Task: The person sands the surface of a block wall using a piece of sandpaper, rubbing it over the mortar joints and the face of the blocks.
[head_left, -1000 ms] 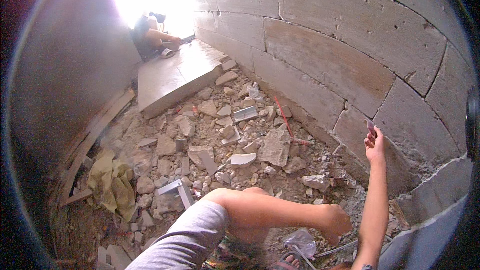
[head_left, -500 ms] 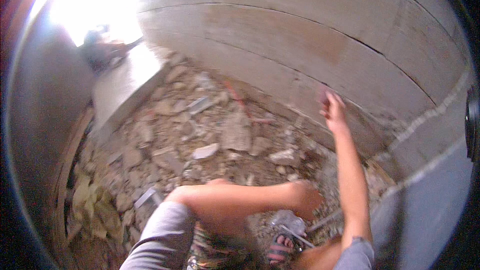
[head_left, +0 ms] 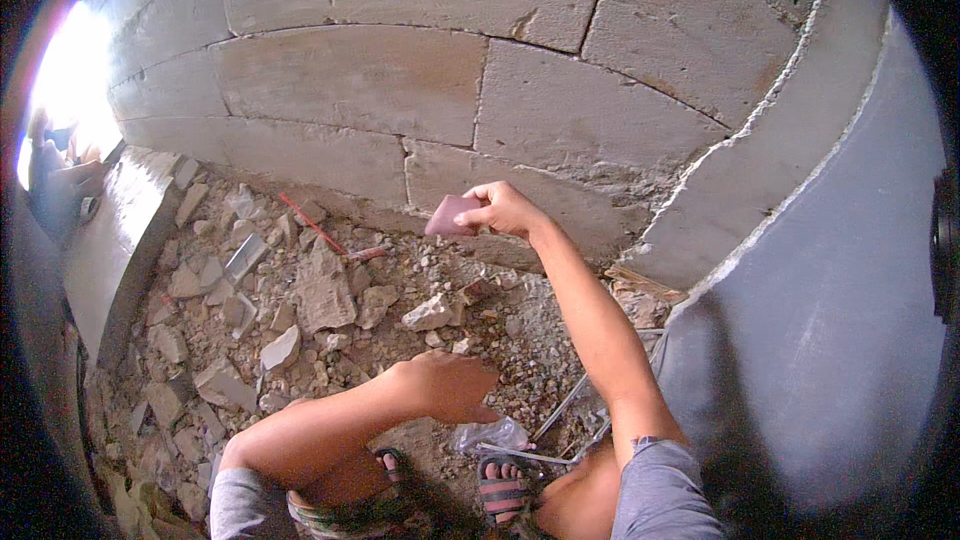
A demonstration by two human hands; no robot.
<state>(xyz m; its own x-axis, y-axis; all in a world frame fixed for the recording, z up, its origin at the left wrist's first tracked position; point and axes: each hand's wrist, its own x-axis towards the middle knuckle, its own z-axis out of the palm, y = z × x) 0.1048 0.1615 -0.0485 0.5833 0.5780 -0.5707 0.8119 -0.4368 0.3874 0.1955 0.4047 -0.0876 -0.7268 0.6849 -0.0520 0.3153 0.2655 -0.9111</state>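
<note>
My right hand (head_left: 506, 212) reaches out at the foot of the block wall, pinching a small flat pinkish piece (head_left: 450, 216) by its right edge. What the piece is made of I cannot make out. It is held just in front of the lowest row of wall blocks (head_left: 590, 202). Lower down, my left hand (head_left: 452, 385) hangs over the rubble near my knees, thumb apart from the other fingers, which are partly hidden. Nothing shows in it. Below it lies a crumpled clear plastic bag (head_left: 492, 434).
Broken rubble (head_left: 325, 290) covers the ground, with a thin red strip (head_left: 312, 222) among it. A smooth grey wall (head_left: 810, 340) rises on the right. At the left, a pale slab (head_left: 118, 250) leads toward a bright opening (head_left: 75, 70). Thin pale rods (head_left: 560, 408) lie near my sandalled foot (head_left: 502, 488).
The view has swung right, so the wall and rubble sit further left. My left hand now shows out over the rubble. The pinkish piece in my right hand has become clear.
</note>
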